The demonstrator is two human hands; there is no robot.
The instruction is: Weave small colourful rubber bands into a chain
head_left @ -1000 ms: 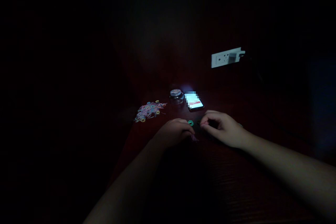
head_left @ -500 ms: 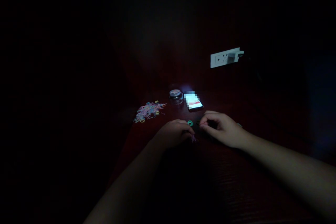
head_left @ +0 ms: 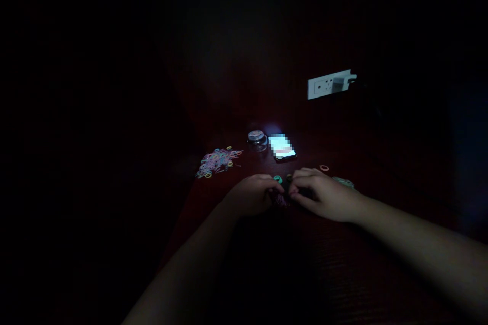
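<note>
My left hand (head_left: 256, 194) rests low over the table with its fingers curled together around thin purple rubber bands (head_left: 281, 201), which poke out beneath the fingertips. Facing it, my right hand (head_left: 322, 195) is closed in a pinch, thumb against forefinger; whatever lies between them is too small and dark to make out. The fingertips of both hands are close but apart. Just beyond them lie a green rubber band (head_left: 278, 179) and a dark yellowish band (head_left: 288, 177). Behind the right hand are a pink band (head_left: 324, 167) and a pale green bunch of bands (head_left: 343, 182).
A loose heap of multicoloured rubber bands (head_left: 216, 162) lies on the left of the dark red table (head_left: 343, 264). A lidded clear jar (head_left: 258, 141) stands at the back beside a lit phone (head_left: 282, 148). A wall socket (head_left: 328, 85) holds a plug. The surroundings are very dark.
My right hand has come down and slightly nearer, uncovering the pink band and more of the pale green bunch. The left hand has barely shifted. The view has moved slightly.
</note>
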